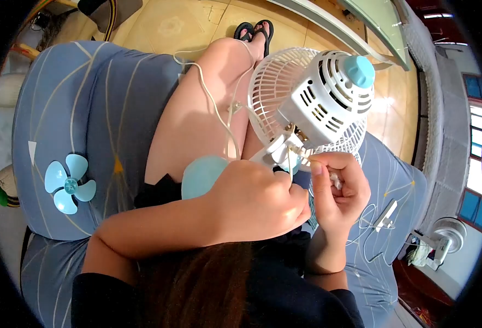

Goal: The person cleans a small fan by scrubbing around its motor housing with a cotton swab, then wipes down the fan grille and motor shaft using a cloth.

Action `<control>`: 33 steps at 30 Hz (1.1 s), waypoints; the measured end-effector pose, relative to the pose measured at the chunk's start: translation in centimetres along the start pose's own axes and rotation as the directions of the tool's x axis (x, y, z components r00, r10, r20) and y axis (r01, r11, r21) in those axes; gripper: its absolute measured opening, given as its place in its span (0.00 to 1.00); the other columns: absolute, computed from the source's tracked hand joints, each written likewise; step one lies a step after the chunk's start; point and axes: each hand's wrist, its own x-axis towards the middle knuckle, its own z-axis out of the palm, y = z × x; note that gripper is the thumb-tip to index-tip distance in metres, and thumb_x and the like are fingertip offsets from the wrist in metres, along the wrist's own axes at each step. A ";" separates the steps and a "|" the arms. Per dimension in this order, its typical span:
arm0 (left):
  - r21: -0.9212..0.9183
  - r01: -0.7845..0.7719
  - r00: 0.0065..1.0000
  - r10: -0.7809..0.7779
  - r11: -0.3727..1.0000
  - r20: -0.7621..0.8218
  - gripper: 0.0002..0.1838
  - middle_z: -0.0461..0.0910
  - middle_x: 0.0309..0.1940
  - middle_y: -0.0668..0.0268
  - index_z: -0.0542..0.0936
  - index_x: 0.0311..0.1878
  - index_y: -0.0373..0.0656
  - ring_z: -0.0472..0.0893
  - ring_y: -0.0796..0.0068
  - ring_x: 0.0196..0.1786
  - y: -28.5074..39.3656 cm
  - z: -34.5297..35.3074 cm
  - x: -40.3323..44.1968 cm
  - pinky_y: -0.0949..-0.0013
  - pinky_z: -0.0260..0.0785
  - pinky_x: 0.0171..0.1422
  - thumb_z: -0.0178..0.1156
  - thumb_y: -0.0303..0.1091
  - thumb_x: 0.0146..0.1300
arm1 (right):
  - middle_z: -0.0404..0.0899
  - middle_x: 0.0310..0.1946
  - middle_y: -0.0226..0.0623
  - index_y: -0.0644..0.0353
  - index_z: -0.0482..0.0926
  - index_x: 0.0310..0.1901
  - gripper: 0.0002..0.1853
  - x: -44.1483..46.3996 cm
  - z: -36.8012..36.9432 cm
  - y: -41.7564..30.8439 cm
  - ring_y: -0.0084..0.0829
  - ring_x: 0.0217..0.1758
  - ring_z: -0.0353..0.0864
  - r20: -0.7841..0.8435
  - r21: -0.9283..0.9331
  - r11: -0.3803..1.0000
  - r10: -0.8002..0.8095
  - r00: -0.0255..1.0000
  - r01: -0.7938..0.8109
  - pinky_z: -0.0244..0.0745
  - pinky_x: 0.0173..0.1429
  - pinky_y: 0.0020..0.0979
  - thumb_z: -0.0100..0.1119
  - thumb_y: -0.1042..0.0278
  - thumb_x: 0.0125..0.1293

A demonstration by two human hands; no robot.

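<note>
A small white fan (328,101) with a light blue knob (359,71) lies tilted across my lap, its grille (273,82) facing down. My left hand (257,199) is closed near the fan's neck (284,150), by a thin pale stick (290,162). What its fingers hold is hidden. My right hand (342,186) pinches with thumb and forefinger something thin at the neck. A crumpled white wad (336,181), like tissue, sits within its curled fingers. The round light blue base (202,177) shows partly behind my left hand.
Light blue fan blades (70,184) lie on the blue patterned sofa (115,109) at left. A white cord (205,82) loops over my legs. At right are a white power strip (385,215) and another white fan (448,236). A glass-topped table (380,27) stands ahead.
</note>
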 end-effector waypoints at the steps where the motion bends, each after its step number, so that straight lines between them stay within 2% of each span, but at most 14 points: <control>1: 0.005 0.000 1.000 0.000 1.000 0.001 0.15 0.67 0.14 0.69 0.73 0.17 0.48 0.72 0.68 0.14 0.0 0.0 0.0 0.64 0.67 0.18 0.71 0.34 0.49 | 0.80 0.22 0.27 0.65 0.83 0.39 0.04 0.0 0.0 -0.1 0.10 0.20 0.69 0.012 -0.010 1.000 -0.014 1.000 0.015 0.62 0.24 0.17 0.65 0.82 0.64; 10: 0.014 -0.010 1.000 0.011 1.000 -0.028 0.15 0.65 0.13 0.70 0.72 0.17 0.49 0.71 0.68 0.13 -0.2 0.0 0.0 0.64 0.67 0.18 0.71 0.34 0.49 | 0.83 0.25 0.30 0.65 0.83 0.40 0.05 -0.1 0.4 0.5 0.12 0.21 0.72 0.030 -0.016 0.995 -0.093 0.995 0.094 0.65 0.26 0.18 0.66 0.82 0.64; 33: -0.004 0.013 1.000 -0.013 1.000 0.005 0.16 0.65 0.14 0.70 0.71 0.17 0.48 0.71 0.68 0.13 0.0 -0.1 0.0 0.64 0.67 0.19 0.71 0.32 0.49 | 0.82 0.23 0.28 0.65 0.83 0.40 0.04 0.0 0.7 1.2 0.11 0.22 0.70 0.016 0.058 0.997 -0.054 0.998 0.053 0.62 0.25 0.17 0.63 0.83 0.65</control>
